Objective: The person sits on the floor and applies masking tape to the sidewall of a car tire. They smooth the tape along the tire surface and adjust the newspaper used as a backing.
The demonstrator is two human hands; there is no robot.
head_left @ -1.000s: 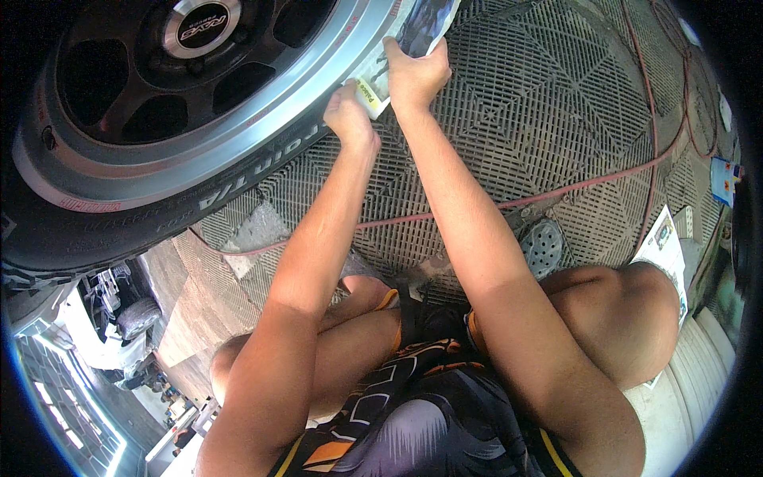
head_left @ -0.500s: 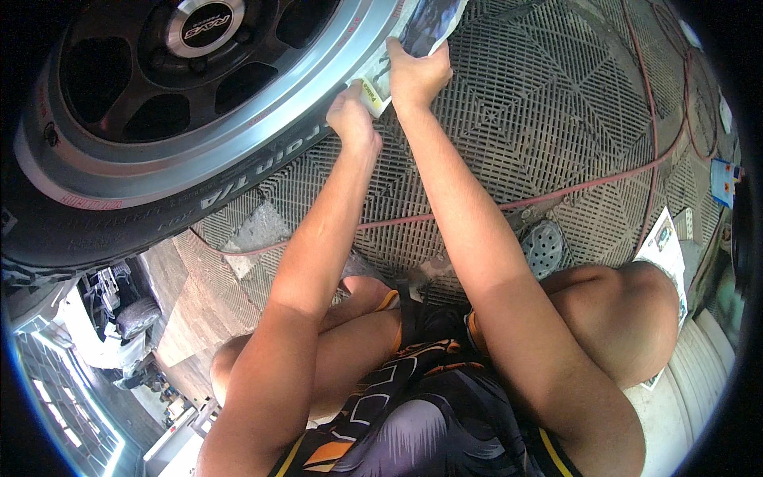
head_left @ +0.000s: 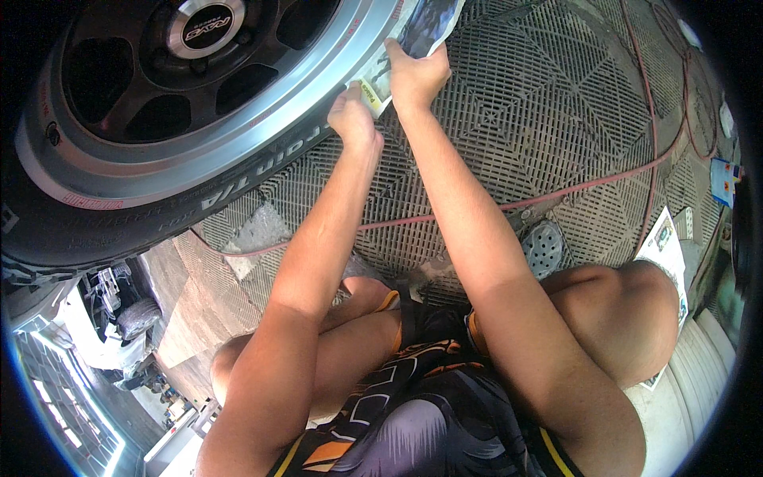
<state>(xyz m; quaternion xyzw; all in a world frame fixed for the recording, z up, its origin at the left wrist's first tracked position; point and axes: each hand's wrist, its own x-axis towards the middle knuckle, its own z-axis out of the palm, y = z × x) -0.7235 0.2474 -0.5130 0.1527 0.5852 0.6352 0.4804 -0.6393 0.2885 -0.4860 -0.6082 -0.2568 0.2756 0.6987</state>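
Both my arms reach forward to a printed paper sheet (head_left: 429,25), perhaps newspaper, at the near right edge of a large wheel. My left hand (head_left: 352,119) pinches the sheet's lower corner, thumb on top, close against the black tyre (head_left: 262,169). Further up, my right hand (head_left: 418,78) grips its outer edge, with the thumb on the printed face. The paper overlaps the silver rim lip (head_left: 262,115); its upper part runs out of view. Dark spokes surround the round centre cap (head_left: 205,28).
Grey-brown grid floor tiles (head_left: 548,103) lie under a red hose (head_left: 556,193) that crosses from left to right and loops at far right. A perforated clog (head_left: 544,248) shows beside my knee. Another printed sheet (head_left: 666,246) lies at right. A vehicle (head_left: 103,318) stands at left.
Almost nothing differs. The left hand shifts very slightly at the paper's corner; the right hand keeps its grip.
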